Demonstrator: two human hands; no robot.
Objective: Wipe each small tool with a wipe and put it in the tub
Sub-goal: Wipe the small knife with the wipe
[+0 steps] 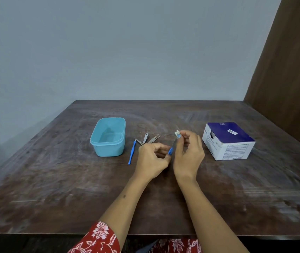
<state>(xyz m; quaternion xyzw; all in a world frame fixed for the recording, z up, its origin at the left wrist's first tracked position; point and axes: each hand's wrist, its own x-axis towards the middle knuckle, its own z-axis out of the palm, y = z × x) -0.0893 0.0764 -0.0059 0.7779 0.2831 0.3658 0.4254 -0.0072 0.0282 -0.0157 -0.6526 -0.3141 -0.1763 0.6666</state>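
Your left fingers [165, 155] pinch a blue-handled tool [171, 150]; your right fingers [182, 133] pinch a wipe [177, 133] at its upper end, the tub [109, 137] off left.

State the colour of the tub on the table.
Light blue; the tub shows clearly in the head view, the only one.
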